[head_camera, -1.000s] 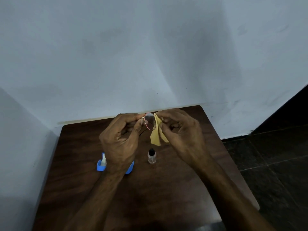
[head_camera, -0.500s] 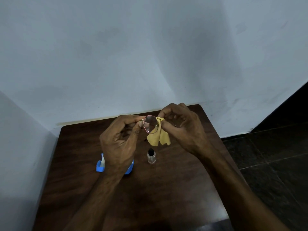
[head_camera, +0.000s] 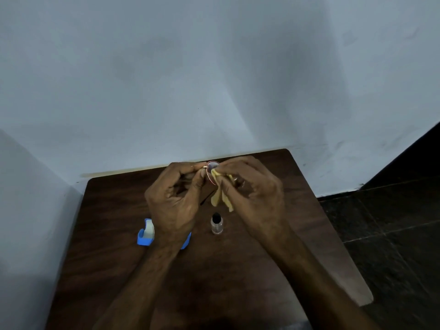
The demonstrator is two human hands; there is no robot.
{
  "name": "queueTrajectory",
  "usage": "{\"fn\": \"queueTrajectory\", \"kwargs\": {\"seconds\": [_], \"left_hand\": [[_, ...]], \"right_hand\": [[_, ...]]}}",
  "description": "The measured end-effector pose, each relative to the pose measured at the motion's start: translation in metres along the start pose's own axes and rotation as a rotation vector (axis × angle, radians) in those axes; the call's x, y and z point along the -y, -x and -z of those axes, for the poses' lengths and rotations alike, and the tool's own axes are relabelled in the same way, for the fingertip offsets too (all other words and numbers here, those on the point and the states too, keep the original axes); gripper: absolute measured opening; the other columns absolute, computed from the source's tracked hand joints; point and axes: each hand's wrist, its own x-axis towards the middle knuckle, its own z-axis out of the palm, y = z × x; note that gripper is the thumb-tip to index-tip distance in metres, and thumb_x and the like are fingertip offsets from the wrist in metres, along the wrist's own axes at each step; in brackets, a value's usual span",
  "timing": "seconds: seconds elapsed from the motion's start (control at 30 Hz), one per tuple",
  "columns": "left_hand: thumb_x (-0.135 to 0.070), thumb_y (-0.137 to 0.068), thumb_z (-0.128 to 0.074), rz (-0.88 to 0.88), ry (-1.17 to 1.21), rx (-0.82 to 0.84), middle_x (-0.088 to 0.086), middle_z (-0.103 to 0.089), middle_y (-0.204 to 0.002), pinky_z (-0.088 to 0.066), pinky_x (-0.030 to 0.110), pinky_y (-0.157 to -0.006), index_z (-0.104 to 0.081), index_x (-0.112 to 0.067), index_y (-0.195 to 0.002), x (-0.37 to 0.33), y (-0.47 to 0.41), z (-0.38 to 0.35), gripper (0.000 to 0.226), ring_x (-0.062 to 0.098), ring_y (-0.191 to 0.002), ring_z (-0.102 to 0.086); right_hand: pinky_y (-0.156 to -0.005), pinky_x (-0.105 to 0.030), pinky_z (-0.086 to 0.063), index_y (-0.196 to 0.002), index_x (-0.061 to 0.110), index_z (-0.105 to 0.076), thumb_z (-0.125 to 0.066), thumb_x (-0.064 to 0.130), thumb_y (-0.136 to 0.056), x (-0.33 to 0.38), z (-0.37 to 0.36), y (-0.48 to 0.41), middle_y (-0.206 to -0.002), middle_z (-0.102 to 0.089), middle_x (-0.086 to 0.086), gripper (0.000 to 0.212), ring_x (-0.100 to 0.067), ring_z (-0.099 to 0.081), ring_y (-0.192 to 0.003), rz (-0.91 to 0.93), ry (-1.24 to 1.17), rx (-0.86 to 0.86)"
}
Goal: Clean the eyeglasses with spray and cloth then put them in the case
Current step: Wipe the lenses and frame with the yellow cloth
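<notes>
A person's left hand (head_camera: 173,203) pinches the thin-rimmed eyeglasses (head_camera: 210,168) at the frame's outer edge, thumb and forefinger closed on the metal. The right hand (head_camera: 256,198) grips a yellow cloth (head_camera: 221,197) and presses it against the lens, the cloth's loose ends hanging below. The glasses sit between the two hands, raised over the far part of a dark wooden table (head_camera: 314,234). Just beneath them a small clear spray bottle (head_camera: 217,225) with a black cap stands upright; any label is too small to read. A blue case (head_camera: 142,238) lies open behind the left wrist, partly hidden. A pale wall (head_camera: 214,79) stands behind.
</notes>
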Motion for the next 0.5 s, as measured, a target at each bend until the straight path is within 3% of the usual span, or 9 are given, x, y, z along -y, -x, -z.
{"fn": "queueTrajectory", "kwargs": {"seconds": [0.1,0.2,0.37,0.5], "left_hand": [[-0.002,-0.094,-0.08,-0.031,-0.008,0.0,0.002,-0.076,-0.093,-0.062,0.028,-0.078,-0.077,-0.009,-0.104,-0.002,0.001,-0.003,0.013,0.014,-0.087,-0.076],[-0.002,-0.094,-0.079,-0.043,-0.001,0.013,-0.005,-0.076,-0.095,-0.063,0.032,-0.076,-0.075,-0.015,-0.106,-0.006,-0.001,-0.006,0.018,0.012,-0.087,-0.075],[-0.001,-0.093,-0.08,-0.024,-0.001,0.037,-0.009,-0.077,-0.099,-0.059,0.022,-0.081,-0.074,-0.017,-0.105,-0.006,0.001,-0.005,0.021,0.004,-0.093,-0.074],[-0.001,-0.093,-0.081,-0.041,-0.033,0.064,-0.008,-0.076,-0.097,-0.058,0.022,-0.08,-0.075,-0.016,-0.104,-0.002,0.006,-0.004,0.02,0.005,-0.091,-0.074]], "right_hand": [[-0.076,-0.029,-0.058,-0.107,0.013,-0.078,-0.078,0.015,-0.093,-0.007,0.001,-0.012,-0.104,-0.073,0.004,0.014,-0.01,-0.068,-0.096,-0.028,0.017,-0.022],[-0.084,-0.032,-0.058,-0.113,0.012,-0.077,-0.076,0.014,-0.096,-0.003,-0.004,-0.008,-0.109,-0.073,0.001,0.018,-0.014,-0.068,-0.102,-0.017,0.04,-0.03],[-0.092,-0.034,-0.056,-0.12,0.007,-0.076,-0.074,0.004,-0.095,0.006,-0.011,0.026,-0.121,-0.072,-0.003,0.025,-0.019,-0.066,-0.109,0.088,0.02,-0.088],[-0.083,-0.035,-0.059,-0.118,0.012,-0.078,-0.072,0.013,-0.099,-0.006,-0.008,0.012,-0.115,-0.073,0.003,0.02,-0.01,-0.068,-0.108,-0.078,-0.031,-0.052]]}}
